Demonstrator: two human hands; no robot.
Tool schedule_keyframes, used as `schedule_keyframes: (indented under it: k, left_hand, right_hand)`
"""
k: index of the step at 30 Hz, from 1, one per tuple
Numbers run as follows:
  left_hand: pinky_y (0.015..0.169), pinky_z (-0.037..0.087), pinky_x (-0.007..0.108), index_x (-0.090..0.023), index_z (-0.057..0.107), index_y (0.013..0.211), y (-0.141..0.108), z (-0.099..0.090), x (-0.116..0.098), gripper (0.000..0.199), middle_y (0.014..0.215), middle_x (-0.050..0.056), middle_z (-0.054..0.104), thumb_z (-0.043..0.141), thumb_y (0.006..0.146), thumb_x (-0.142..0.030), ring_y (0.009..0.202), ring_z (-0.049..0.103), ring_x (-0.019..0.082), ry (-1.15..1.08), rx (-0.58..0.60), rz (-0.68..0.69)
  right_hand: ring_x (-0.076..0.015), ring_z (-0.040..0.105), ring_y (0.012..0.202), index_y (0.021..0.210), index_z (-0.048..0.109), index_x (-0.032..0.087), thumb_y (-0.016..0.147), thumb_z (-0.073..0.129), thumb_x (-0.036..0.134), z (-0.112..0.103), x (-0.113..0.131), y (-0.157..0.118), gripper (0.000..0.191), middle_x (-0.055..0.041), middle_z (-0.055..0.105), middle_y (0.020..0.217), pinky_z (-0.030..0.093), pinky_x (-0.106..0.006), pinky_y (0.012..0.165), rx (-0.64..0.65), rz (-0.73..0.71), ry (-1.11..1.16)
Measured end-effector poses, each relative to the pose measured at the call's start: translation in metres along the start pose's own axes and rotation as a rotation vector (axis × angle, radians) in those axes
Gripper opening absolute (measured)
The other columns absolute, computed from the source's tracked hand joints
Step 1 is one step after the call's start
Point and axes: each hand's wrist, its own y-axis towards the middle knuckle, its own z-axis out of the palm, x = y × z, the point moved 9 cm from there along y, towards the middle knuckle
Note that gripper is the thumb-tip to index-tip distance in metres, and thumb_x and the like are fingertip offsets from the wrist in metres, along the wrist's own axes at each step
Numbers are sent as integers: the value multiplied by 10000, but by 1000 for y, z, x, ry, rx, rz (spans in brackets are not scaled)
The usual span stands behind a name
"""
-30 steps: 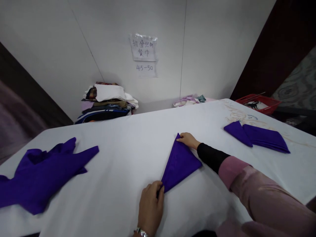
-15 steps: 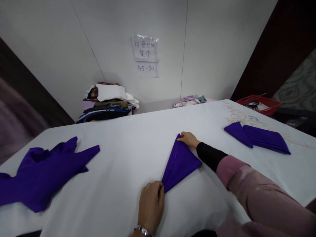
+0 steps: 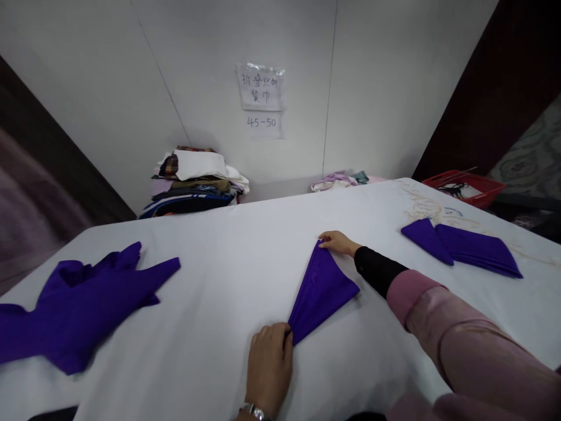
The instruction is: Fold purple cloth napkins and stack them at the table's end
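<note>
A purple cloth (image 3: 323, 290), folded into a narrow fan-like triangle, lies on the white-covered table (image 3: 210, 292) in front of me. My left hand (image 3: 269, 365) is closed on its near pointed corner, thumb and fingers pinching the fabric. At the far corner, my right hand (image 3: 339, 242) pinches the cloth's edge between thumb and fingers. Crumpled purple cloth (image 3: 87, 307) spreads over the table's left side. Toward the right lie a folded purple triangle (image 3: 426, 240) and, touching it, a stack of folded purple cloth (image 3: 480, 250).
A pile of folded clothes (image 3: 197, 181) stands beyond the table's far edge, with a smaller heap of cloth (image 3: 337, 180) farther right. A red basket (image 3: 482, 190) holding dark items is at the far right. Handwritten paper (image 3: 263, 96) hangs on the wall.
The far corner of the held cloth is slightly raised, and its right edge now curves. Both hands keep their grip. The camera view has shifted slightly.
</note>
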Motion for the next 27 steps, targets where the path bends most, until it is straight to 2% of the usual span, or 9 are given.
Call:
schedule_keyframes:
  k: [3,7,16,22,27]
  left_hand:
    - [753,389,369,-206,573,999,-1,0,3,199,848,34,638,428,863,-205,811,555,202,-6,-18,-3]
    - [734,405,365,-209,551,1073,-3,1,3,246,833,36,640,414,869,-214,800,566,204,-20,-13,7]
    - [721,416,358,-211,559,1075,-4,-3,-2,259,817,39,646,410,864,-219,787,573,206,-27,-16,27]
    - [720,408,358,-207,558,1081,-3,-2,-2,263,831,46,641,407,866,-215,796,571,208,-2,7,4]
    - [734,401,358,-209,574,1046,-3,-3,0,236,854,42,628,430,859,-220,821,559,206,30,-5,5]
  right_hand:
    - [-148,573,659,813,677,162,699,614,261,-2,-3,0,164,-4,633,679,427,-250,637,-2,-2,57]
    - [-147,574,666,745,659,164,704,580,265,-5,0,1,134,-9,645,694,433,-254,650,-22,-12,98]
    - [-136,576,663,750,667,160,705,606,209,5,9,8,90,-2,645,693,429,-239,659,37,0,24]
    - [-142,586,702,949,681,180,720,630,216,7,11,10,237,-4,655,760,415,-233,672,69,14,-93]
    - [-157,585,720,820,696,188,698,654,201,7,14,15,130,-11,656,756,408,-232,658,107,11,-179]
